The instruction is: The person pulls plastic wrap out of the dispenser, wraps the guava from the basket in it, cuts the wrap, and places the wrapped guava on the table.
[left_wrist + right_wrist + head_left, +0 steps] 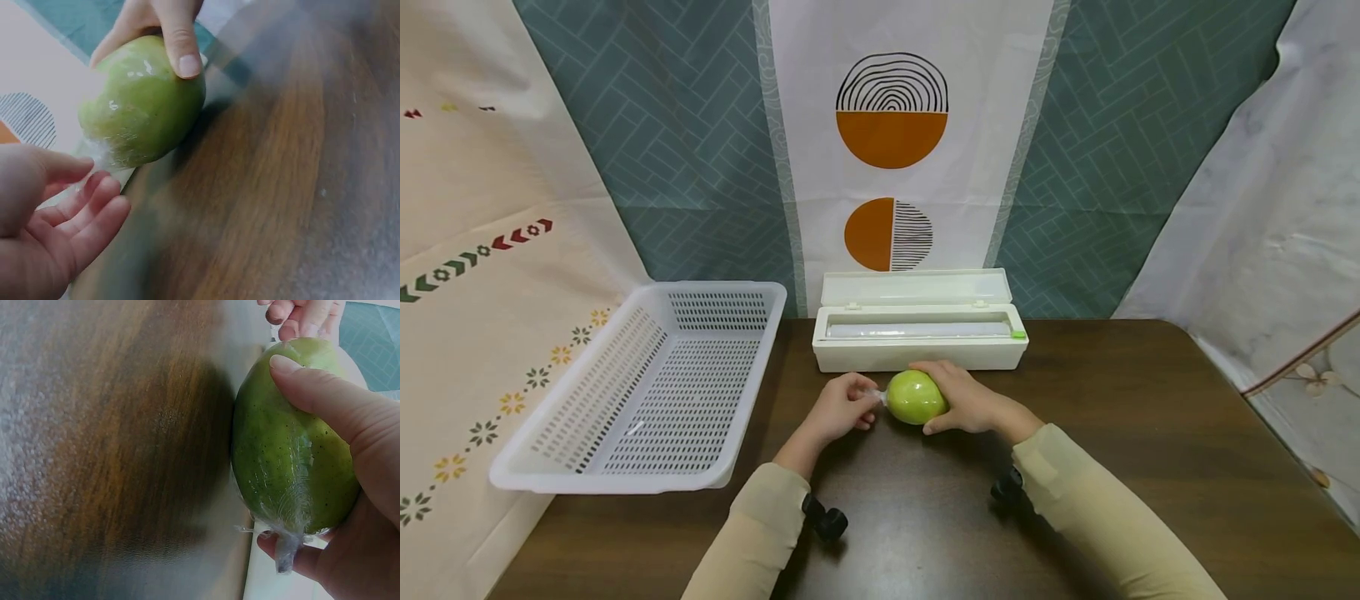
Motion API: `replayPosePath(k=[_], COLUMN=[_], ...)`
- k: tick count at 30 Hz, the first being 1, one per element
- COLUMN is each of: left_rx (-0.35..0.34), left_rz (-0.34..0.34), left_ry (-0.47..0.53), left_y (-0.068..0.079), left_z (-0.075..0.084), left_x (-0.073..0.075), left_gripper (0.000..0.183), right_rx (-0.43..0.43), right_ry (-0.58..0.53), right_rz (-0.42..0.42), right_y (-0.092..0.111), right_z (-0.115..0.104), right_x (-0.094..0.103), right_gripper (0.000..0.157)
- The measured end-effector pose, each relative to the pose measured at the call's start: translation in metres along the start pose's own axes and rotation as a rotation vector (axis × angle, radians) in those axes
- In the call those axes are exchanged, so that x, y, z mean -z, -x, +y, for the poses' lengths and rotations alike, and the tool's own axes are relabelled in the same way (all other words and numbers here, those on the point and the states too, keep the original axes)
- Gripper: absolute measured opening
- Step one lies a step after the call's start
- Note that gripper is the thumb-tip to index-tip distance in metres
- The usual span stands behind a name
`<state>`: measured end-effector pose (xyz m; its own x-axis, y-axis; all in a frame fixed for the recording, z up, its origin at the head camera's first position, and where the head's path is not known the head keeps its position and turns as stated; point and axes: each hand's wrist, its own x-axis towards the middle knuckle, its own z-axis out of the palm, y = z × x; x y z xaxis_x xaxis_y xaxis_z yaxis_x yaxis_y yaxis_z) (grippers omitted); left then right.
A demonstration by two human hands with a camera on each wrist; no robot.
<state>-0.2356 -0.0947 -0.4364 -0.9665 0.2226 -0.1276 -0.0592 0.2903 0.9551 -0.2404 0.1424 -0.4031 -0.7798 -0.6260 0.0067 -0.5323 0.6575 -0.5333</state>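
A green mango (pixel 914 397), wrapped in clear plastic wrap, is held low over the table in front of the wrap box. My right hand (pixel 966 400) grips it from the right, with the thumb across its skin in the right wrist view. At the mango's left end, my left hand (pixel 842 406) pinches the gathered plastic wrap (pixel 100 153) between thumb and forefinger, its other fingers loosely bent. Another twisted tail of wrap (pixel 286 553) sticks out at the opposite end, beside the right hand's fingers.
Behind the hands stands a white wrap box (pixel 917 354), lid raised, with a roll of film (pixel 917 330) inside and a small green piece at its right end. To the left, a white perforated basket (pixel 748 400) sits on the dark wooden table (pixel 1150 417). Patterned cloths hang around the table.
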Motion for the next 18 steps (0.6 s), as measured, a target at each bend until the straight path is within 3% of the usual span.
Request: replayPosePath(k=[8,13,18], left_rx=[0.197,0.155,0.101], left_rz=[-0.088,-0.15,-0.141], left_ry=[0.264,0.233,0.172], left_y=[-0.001,-0.001,-0.002], left_z=[0.005,0.0,-0.002], left_x=[0.01,0.012,0.007], left_gripper=[0.034,0.033,0.04], right_rx=[-0.002,-0.001,0.003], right_ry=[0.017,0.014,0.011], right_rz=[0.003,0.004,0.002], right_y=[-0.001,0.0,-0.001], right_z=[0.001,0.001,0.0], right_x=[0.0,0.0,0.0], right_gripper=[0.091,0.091,0.091])
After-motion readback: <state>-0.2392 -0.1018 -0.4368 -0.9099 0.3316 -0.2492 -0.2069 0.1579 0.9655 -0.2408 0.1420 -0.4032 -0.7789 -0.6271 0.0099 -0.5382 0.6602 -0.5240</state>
